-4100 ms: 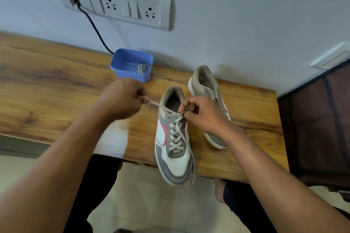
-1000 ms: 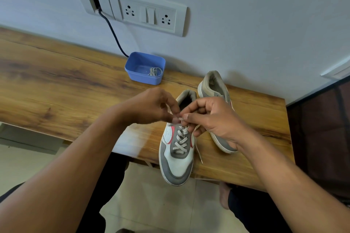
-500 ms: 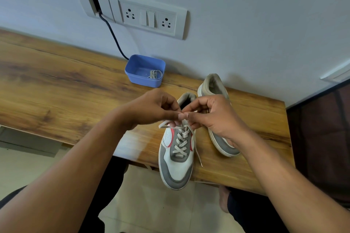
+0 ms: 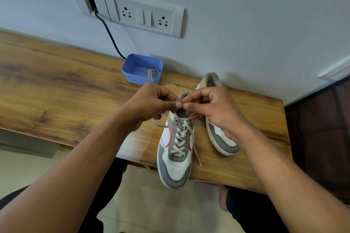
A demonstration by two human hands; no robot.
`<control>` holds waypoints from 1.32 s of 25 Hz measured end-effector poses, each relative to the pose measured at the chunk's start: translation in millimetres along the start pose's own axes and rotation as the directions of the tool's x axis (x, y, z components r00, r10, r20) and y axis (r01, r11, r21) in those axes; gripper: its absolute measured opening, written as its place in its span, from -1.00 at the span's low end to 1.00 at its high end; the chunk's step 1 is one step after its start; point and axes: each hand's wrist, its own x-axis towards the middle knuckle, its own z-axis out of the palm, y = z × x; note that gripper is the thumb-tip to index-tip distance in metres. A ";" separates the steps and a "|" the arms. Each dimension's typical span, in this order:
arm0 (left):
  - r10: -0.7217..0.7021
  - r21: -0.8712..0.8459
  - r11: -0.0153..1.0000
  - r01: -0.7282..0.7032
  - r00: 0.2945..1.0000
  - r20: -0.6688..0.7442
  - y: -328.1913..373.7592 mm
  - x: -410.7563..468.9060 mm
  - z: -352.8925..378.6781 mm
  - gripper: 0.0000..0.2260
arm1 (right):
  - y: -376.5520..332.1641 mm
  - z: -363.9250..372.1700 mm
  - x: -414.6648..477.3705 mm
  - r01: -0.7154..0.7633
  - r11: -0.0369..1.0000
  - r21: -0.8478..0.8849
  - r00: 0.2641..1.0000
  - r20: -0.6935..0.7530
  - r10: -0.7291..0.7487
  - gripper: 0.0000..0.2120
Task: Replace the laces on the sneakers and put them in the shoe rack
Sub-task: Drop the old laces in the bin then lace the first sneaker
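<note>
Fingers of the left hand (image 4: 151,104) curl inward, with thumb and forefinger pressed together at the tips. The right hand (image 4: 214,111) mirrors it: thumb and forefinger close in a pinch and the other fingers fold beneath. The two pinches touch each other just above the opening of the near sneaker (image 4: 175,166). This shoe lies on the wooden table (image 4: 56,91) close to its front edge, and its toe points at the person and sticks out past that edge.

The pale lace (image 4: 180,136) crosses through the eyelets up the grey tongue. One strand curves out leftward from the top eyelets and runs up under the left hand. Another rises under the fingers of the right hand, and a free end trails down the shoe's right side onto the table top. What sits between the fingertips is too small to make out, though both strands lead into the grips.

The second sneaker (image 4: 221,138) lies just beside the first on its right, heel toward the back edge by the wall (image 4: 246,24), its middle hidden behind the right hand. A blue tub (image 4: 142,68) stands at the back edge, left of the shoes, with a coiled lace (image 4: 151,73) in its right corner. Above it a socket panel (image 4: 144,17) is set in the wall, and a dark cable (image 4: 110,36) drops from it to behind the tub. Tiled floor (image 4: 151,204) shows below the front edge.
</note>
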 end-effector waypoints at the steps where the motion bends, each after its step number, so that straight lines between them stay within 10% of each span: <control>1: -0.006 0.002 1.000 0.006 1.000 -0.017 -0.4 0.6 -1.1 -0.93 | -0.2 -0.7 0.9 -0.006 1.000 0.021 1.000 -0.009 0.006 -0.87; 8: -0.009 0.126 0.992 0.025 0.992 -0.125 -4.7 1.3 -1.0 -0.91 | 6.6 3.7 5.2 0.018 0.990 -0.138 0.999 -0.039 -0.023 -0.92; 13: -0.047 0.283 0.956 0.073 0.994 -0.099 -19.6 1.0 -4.4 -0.91 | 16.6 7.2 8.5 0.040 0.829 -0.558 0.999 0.024 -0.032 -0.96; 33: 0.007 0.506 0.861 0.060 0.991 -0.130 -17.6 0.8 18.5 -0.87 | 26.6 13.8 17.7 -0.054 0.790 -0.610 0.994 0.045 0.103 -0.93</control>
